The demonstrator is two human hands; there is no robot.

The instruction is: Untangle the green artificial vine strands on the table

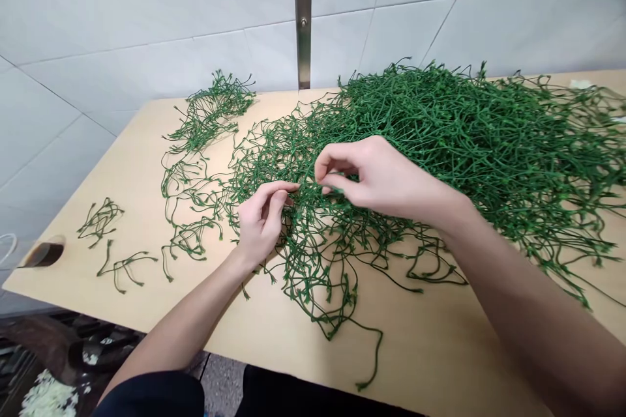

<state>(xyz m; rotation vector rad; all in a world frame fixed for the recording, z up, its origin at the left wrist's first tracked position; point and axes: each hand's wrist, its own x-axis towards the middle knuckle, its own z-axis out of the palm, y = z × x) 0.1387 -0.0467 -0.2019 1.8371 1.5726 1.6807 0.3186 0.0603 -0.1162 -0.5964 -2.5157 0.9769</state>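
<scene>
A big tangled heap of thin green plastic stems [440, 117] with small forked tips spreads over the light wooden table. My left hand [261, 218] is at the heap's left part, its thumb and forefinger pinched among the stems. Just right of it, my right hand [372, 172] hovers over the stems with thumb and forefinger closed together. The fingertips of both hands are close to each other. Whatever is between my right fingertips blends into the green behind them.
A small bunch of stems [210, 111] lies at the back left, with loose stems [100, 221] nearer the left edge. A dark round object [44, 254] sits at the table's left corner. White bits [49, 394] lie below the table. A tiled wall [147, 6] with a metal strip [303, 19] stands behind.
</scene>
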